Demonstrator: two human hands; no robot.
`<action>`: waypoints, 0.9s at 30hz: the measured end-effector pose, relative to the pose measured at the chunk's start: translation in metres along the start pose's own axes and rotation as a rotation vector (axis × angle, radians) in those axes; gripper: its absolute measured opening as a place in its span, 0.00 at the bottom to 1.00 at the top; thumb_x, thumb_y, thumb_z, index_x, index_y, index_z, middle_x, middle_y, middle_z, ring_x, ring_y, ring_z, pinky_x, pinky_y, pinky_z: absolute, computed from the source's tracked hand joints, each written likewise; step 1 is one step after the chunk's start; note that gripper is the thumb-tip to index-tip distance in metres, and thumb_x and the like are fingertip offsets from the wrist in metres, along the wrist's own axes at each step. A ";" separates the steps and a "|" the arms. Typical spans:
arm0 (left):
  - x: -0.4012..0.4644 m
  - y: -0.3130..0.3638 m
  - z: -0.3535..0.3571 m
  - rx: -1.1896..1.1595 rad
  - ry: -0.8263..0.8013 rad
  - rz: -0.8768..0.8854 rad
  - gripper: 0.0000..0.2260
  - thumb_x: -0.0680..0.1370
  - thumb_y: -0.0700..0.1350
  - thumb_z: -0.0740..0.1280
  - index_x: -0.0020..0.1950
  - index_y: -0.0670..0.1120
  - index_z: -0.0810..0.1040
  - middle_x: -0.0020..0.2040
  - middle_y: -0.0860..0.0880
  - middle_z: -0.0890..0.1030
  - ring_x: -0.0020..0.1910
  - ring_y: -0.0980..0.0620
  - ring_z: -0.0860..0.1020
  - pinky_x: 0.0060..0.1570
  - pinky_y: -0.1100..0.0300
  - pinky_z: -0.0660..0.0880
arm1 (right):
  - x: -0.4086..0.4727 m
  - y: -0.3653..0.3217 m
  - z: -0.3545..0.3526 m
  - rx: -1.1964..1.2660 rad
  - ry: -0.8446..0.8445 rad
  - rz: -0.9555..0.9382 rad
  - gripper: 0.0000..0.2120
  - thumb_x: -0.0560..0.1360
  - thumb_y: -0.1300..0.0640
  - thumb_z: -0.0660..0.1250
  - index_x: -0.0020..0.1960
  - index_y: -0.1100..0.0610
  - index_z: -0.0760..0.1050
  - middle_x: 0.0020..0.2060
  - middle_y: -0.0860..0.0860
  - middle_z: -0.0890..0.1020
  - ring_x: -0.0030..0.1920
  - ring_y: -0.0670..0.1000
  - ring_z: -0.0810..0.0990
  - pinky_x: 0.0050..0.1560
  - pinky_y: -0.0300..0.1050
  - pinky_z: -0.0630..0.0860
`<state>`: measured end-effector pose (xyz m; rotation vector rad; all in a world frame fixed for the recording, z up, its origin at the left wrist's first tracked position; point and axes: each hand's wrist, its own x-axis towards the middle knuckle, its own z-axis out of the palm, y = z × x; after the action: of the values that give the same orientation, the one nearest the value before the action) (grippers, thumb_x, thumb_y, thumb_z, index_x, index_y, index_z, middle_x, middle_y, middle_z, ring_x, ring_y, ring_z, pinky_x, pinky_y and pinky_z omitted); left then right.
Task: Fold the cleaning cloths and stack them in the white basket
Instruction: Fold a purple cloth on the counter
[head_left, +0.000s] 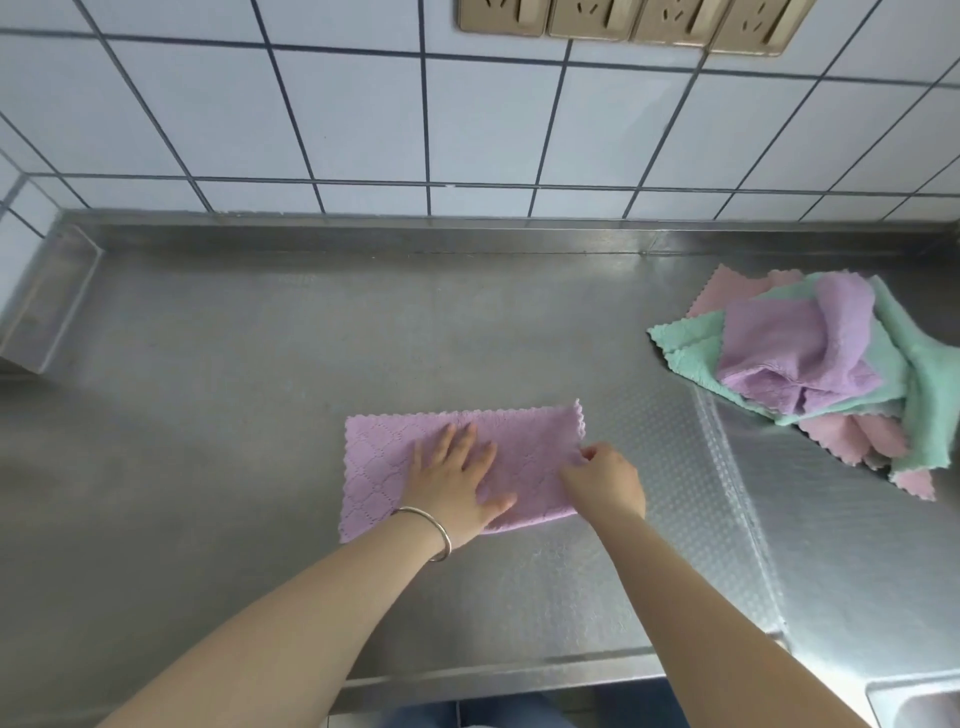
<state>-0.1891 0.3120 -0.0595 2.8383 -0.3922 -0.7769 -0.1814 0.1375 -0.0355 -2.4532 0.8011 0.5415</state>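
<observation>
A purple cleaning cloth (524, 441), folded into a long rectangle, lies flat on the steel counter (260, 364) in front of me. My left hand (457, 480) rests palm down on its middle, fingers spread, a silver bangle on the wrist. My right hand (605, 480) pinches the cloth's right edge between thumb and fingers. A loose pile of cloths (810, 358) in purple, green and pink lies at the right. No white basket is in view.
A tiled wall (415, 114) rises behind the counter, with a row of gold sockets (628, 21) at the top. A raised steel rim runs along the back and left. A sink corner (914, 701) shows at the bottom right.
</observation>
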 end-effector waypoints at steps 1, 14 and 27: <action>0.000 0.003 -0.007 -0.103 0.077 0.001 0.31 0.78 0.63 0.51 0.77 0.52 0.50 0.78 0.51 0.46 0.76 0.50 0.43 0.74 0.45 0.46 | -0.007 -0.006 -0.002 0.012 0.062 -0.066 0.12 0.73 0.55 0.60 0.55 0.57 0.72 0.46 0.54 0.78 0.48 0.57 0.77 0.47 0.46 0.71; -0.010 -0.021 -0.063 -1.040 0.246 -0.396 0.14 0.79 0.42 0.60 0.32 0.43 0.72 0.31 0.42 0.73 0.37 0.46 0.71 0.39 0.54 0.69 | -0.064 -0.043 0.054 0.004 0.326 -1.060 0.19 0.63 0.58 0.61 0.54 0.54 0.71 0.48 0.52 0.76 0.44 0.53 0.72 0.41 0.42 0.72; -0.039 -0.083 -0.014 -0.926 0.405 -0.596 0.14 0.78 0.46 0.62 0.34 0.43 0.69 0.28 0.48 0.67 0.35 0.46 0.65 0.35 0.57 0.62 | -0.056 -0.026 0.087 -0.521 0.133 -0.965 0.43 0.46 0.63 0.77 0.62 0.59 0.77 0.62 0.54 0.78 0.59 0.53 0.79 0.51 0.48 0.79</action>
<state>-0.1977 0.4038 -0.0486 2.0923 0.7168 -0.2907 -0.2252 0.2288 -0.0680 -2.9508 -0.5919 0.2135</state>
